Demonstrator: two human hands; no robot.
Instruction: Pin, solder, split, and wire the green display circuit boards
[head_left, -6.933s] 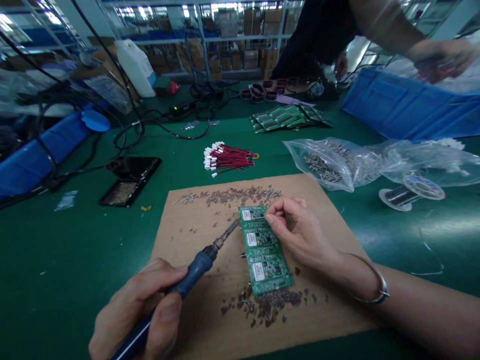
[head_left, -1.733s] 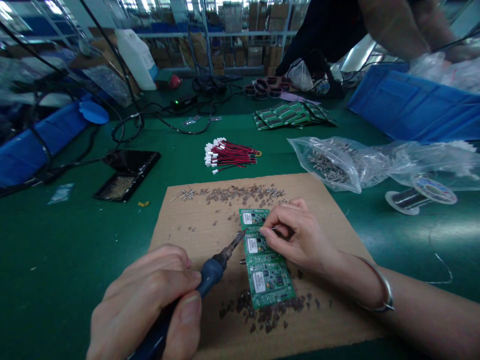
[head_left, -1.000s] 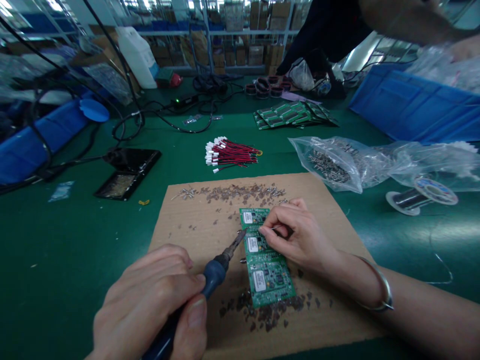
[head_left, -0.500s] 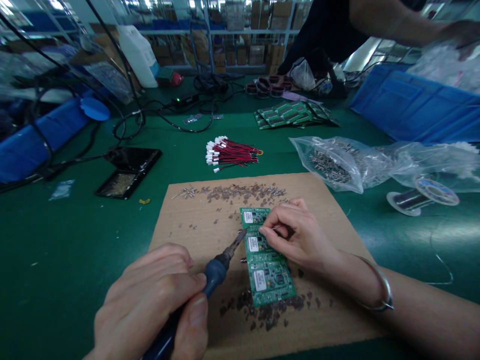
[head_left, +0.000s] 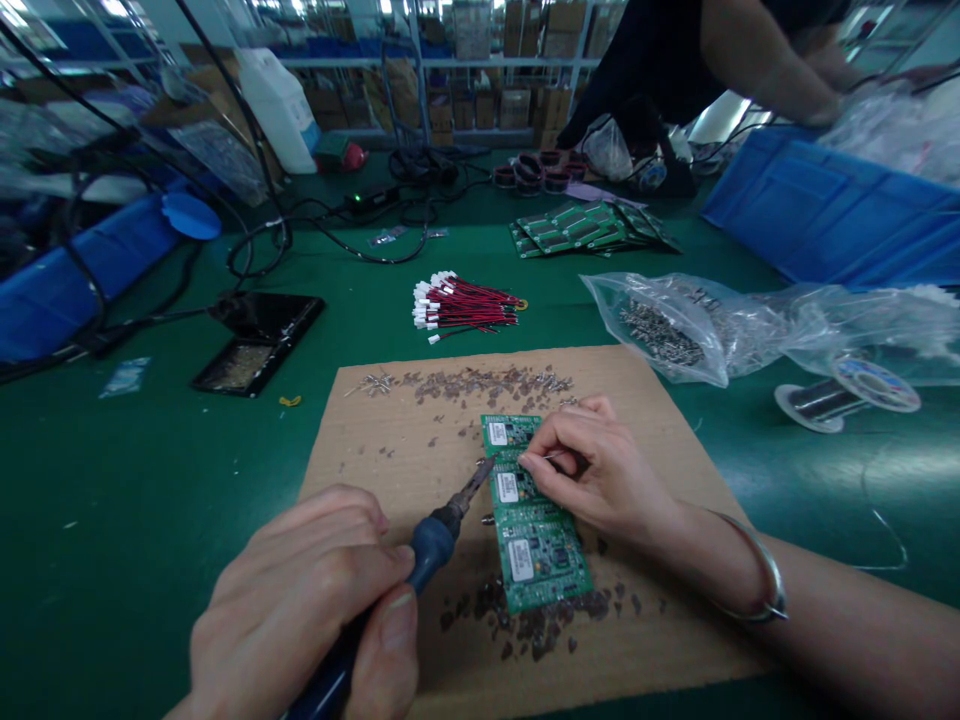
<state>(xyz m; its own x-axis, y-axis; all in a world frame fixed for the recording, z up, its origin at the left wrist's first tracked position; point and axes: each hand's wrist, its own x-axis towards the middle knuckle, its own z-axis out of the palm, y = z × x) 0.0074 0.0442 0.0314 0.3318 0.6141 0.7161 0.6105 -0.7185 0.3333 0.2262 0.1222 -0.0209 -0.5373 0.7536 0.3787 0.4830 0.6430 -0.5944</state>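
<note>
The circuit board [head_left: 538, 540] is green with white labels; the soldering iron's handle [head_left: 433, 545] is blue, the cardboard [head_left: 390, 440] brown, the surface [head_left: 345, 270] green, the wires [head_left: 480, 304] red and black.

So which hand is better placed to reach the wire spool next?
Probably the right hand: it is nearer the wire spool, pinching only a thin wire over the board. The left hand grips the soldering iron, farther away.
</note>
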